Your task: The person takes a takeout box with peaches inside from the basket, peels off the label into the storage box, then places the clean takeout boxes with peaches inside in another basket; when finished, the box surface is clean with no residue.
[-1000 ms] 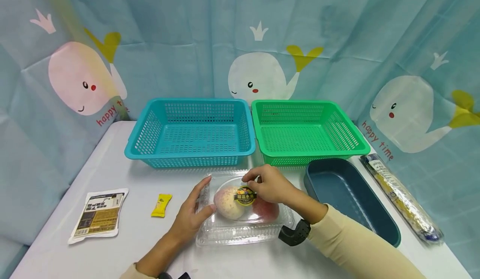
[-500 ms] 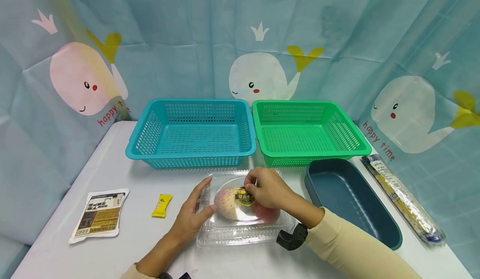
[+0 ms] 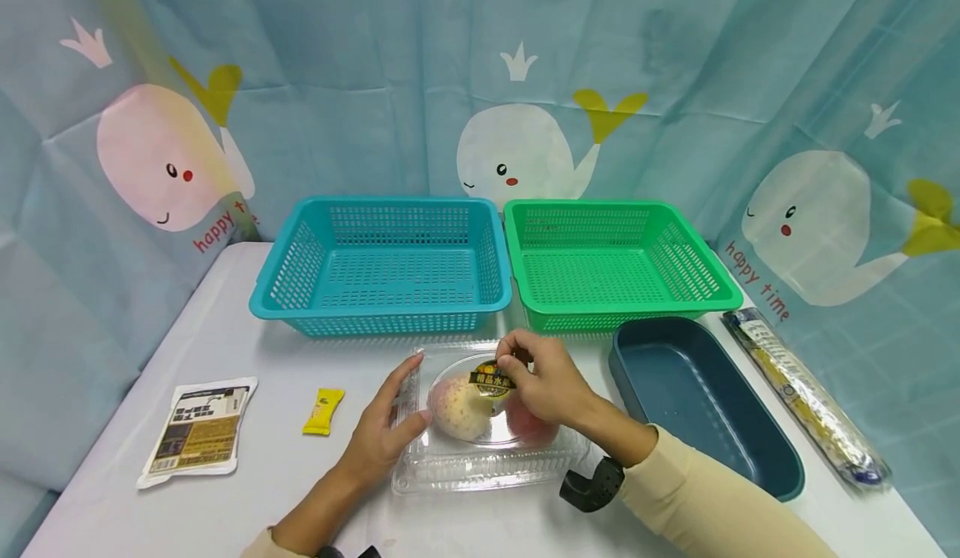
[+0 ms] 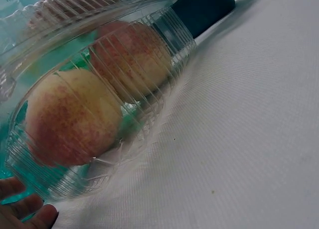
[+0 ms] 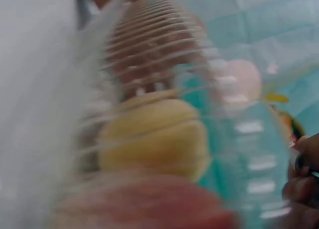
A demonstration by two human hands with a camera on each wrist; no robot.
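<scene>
Your right hand (image 3: 546, 379) covers part of the right-hand one of two peaches (image 3: 459, 412) in the one clear container (image 3: 487, 462); its thumb and forefinger pinch the edge of the single black-and-gold label (image 3: 491, 380) over the lid. You cannot make out how much of that label touches the plastic. The right wrist view is blurred and cuts this hand off; the left wrist view catches only fingertips of your left hand (image 3: 386, 429), which lies spread, loosely extended, against the container's left side, its thumb on the lid. The container sits mid-bench, in front of two baskets, one blue (image 3: 390, 316), one green (image 3: 637, 312). You also have one dark tray (image 3: 697, 399) and three packets (image 3: 323, 412).
</scene>
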